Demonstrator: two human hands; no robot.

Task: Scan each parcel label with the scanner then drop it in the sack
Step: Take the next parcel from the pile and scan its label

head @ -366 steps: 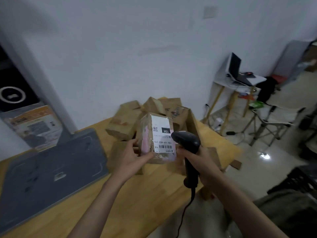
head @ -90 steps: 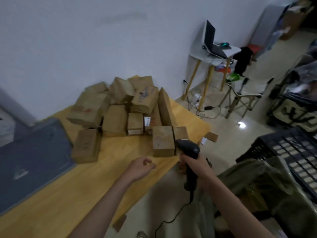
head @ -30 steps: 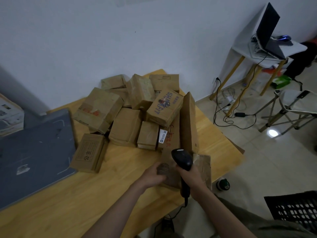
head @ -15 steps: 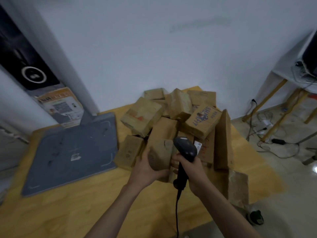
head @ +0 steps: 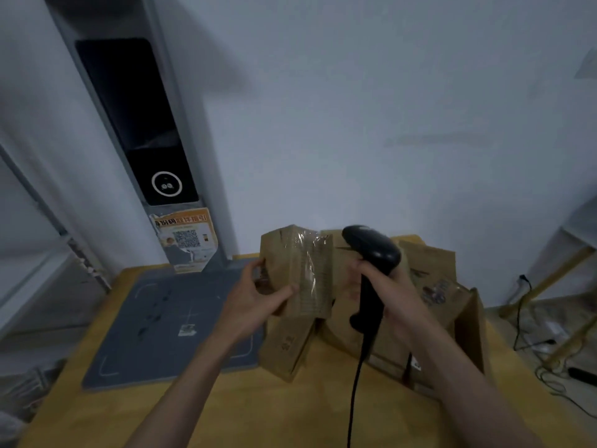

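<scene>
My left hand (head: 255, 297) grips a brown cardboard parcel (head: 302, 270) wrapped in clear tape and holds it upright above the table. No label shows on the face turned to me. My right hand (head: 392, 286) grips the handle of the black corded scanner (head: 371, 250), whose head sits just right of the parcel's top edge. Behind and below both hands lies a pile of several brown parcels (head: 433, 279) on the wooden table (head: 258, 412). The sack is out of view.
A grey mat (head: 161, 321) covers the table's left part. Behind it stands a grey post with a black panel (head: 142, 124) and an orange QR sticker (head: 187, 237). A white wall is at the back. Cables (head: 542, 344) lie on the floor at right.
My left hand has lifted the parcel up off the pile and brought it level with the scanner head. The view has tilted upward and to the left.
</scene>
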